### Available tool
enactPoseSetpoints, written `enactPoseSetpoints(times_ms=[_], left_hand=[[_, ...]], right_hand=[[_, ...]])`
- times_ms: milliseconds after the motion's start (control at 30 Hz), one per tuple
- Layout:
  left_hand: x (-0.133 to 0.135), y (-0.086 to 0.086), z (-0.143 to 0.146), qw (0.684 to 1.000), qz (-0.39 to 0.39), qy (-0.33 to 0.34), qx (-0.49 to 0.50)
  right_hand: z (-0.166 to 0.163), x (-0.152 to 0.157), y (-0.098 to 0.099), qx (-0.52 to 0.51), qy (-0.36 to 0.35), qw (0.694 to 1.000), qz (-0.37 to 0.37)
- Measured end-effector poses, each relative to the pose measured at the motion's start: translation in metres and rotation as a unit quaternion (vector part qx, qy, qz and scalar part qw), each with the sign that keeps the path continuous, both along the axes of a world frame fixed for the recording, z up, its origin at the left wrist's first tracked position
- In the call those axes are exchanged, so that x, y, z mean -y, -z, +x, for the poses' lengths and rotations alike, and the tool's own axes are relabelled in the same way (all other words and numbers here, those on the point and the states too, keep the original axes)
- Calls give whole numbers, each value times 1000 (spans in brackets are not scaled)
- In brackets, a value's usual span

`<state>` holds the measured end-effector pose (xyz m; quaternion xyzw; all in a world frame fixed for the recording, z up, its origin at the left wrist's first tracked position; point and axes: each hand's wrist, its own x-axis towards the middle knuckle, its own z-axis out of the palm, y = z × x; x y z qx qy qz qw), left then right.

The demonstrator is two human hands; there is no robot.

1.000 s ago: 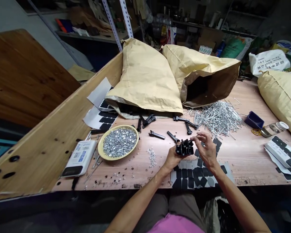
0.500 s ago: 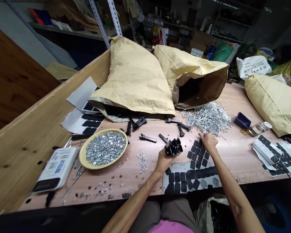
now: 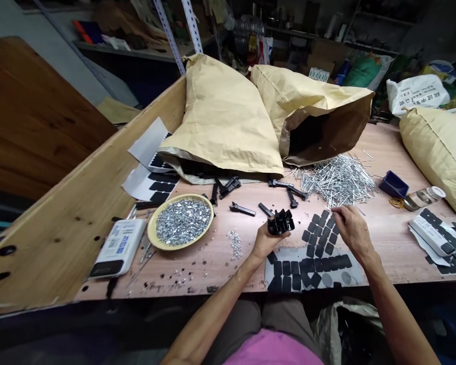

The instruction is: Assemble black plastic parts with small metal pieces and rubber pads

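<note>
My left hand (image 3: 265, 243) is closed around a bundle of black plastic parts (image 3: 281, 223), whose hollow ends face up. It hovers near the front of the table, left of the black rounded pads (image 3: 320, 234). My right hand (image 3: 354, 232) has its thumb and fingers pinched together beside those pads, just in front of a heap of thin metal pins (image 3: 340, 177). Whatever sits between these fingertips is too small to make out. More long black parts (image 3: 242, 209) lie loose beyond my left hand. A sheet of black pads (image 3: 315, 271) rests below both hands.
On the left stand a yellow bowl (image 3: 151, 234) of small metal washers and a white box-shaped device (image 3: 118, 248). Loose washers (image 3: 234, 243) are scattered nearby. Large paper sacks (image 3: 228, 116) fill the back. A blue tray (image 3: 393, 184) and a clear bottle (image 3: 421, 197) are on the right.
The whole view has swung slightly, shifting the scene to the right. My right hand has moved a little rightward from the pins' edge and turned. The left keeps its hold on the black parts.
</note>
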<state>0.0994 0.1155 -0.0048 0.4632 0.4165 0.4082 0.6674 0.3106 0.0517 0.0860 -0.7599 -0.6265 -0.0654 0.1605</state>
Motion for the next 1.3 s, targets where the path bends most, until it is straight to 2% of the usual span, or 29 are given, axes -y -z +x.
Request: enactPoseSetpoints(times_ms=[67,133,267,367,467,567,633,700,733,800,867,933,1067,1300], left_hand=[[3,1,5,1000,14,13,-5],[5,0,8,999,33,15,-14],[7,-3,8,997,76,11,-16],[7,-6,8,996,78,24,-22],[8,-8,11,997,64,34,-36],[7,-9,14,999,28,24,-29],[6,-10,13,1000,-19,19,-13],[5,-11,9,997,-71,10,-1],[4,-12,6,996,-88,2,3],[3,-14,2,995,-92,-22,3],[3,-17,1,997,-77,-32,-7],[4,-19,3,998,-63,-22,-15],[7,-20,9,997,-78,4,-17],[3,-14,11,999,-40,-19,-13]], right_hand=[[-12,8,-8,-13,-99,993,68],[-23,10,-15,5,-148,985,83],[-30,4,-21,80,-196,975,60],[-33,3,-19,102,-214,970,47],[-40,3,-15,96,-253,963,14],[-36,-2,-12,36,-286,958,-9],[-19,-11,-11,-30,-240,970,3],[7,-24,-9,-66,-111,992,9],[21,-30,-7,-67,-26,997,-14],[43,-42,0,-55,125,985,-104],[54,-51,12,-51,209,957,-194],[53,-58,25,-50,244,940,-232],[45,-68,41,-35,287,925,-248],[51,-76,37,-33,309,906,-286]])
